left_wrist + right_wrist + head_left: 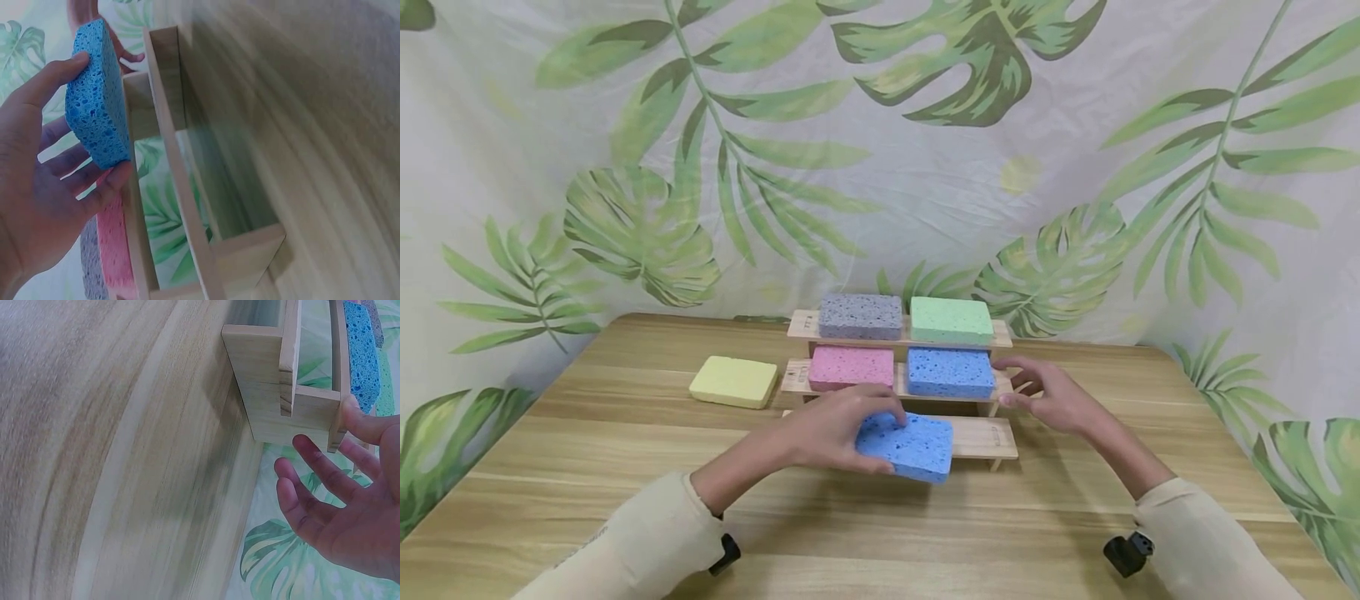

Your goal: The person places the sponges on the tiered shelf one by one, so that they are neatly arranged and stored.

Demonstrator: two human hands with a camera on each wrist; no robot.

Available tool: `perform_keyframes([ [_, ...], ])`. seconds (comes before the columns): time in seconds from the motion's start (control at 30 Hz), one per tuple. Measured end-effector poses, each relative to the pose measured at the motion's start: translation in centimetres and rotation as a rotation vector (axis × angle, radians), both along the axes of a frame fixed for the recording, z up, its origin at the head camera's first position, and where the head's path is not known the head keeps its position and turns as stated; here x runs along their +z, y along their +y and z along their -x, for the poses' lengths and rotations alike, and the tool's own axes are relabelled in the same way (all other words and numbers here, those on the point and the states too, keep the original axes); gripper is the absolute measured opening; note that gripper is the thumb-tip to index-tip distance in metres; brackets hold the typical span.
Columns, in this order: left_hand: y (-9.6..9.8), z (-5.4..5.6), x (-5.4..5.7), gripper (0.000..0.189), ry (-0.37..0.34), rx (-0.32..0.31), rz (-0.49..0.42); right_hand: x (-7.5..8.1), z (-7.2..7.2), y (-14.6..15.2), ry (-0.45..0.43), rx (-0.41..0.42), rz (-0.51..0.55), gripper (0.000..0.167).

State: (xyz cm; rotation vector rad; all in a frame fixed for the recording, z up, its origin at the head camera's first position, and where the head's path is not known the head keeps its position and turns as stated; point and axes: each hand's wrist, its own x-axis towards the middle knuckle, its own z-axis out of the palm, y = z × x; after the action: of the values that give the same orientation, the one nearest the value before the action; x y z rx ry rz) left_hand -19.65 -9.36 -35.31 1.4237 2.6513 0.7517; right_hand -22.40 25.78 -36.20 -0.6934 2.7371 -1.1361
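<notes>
My left hand grips a blue sponge by its left end, thumb on the near side and fingers over the top. The sponge is held tilted over the lowest step of a three-step wooden rack. At the rack's right end, my right hand has loosely bent fingers and holds nothing. Its thumb is at the middle step's end, beside a second blue sponge; touching or just apart, I cannot tell. Left of that sponge lies a pink sponge.
On the top step sit a grey sponge and a green sponge. A yellow sponge lies on the wooden table, left of the rack. Behind the table hangs a leaf-patterned cloth.
</notes>
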Motion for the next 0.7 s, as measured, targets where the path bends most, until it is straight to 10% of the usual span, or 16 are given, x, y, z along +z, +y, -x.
perform_keyframes([
  [0.7, 3.4, -0.7, -1.6, 0.049, 0.022, 0.089, -0.011, 0.0, 0.1, 0.1, 0.013, 0.008, -0.016, 0.048],
])
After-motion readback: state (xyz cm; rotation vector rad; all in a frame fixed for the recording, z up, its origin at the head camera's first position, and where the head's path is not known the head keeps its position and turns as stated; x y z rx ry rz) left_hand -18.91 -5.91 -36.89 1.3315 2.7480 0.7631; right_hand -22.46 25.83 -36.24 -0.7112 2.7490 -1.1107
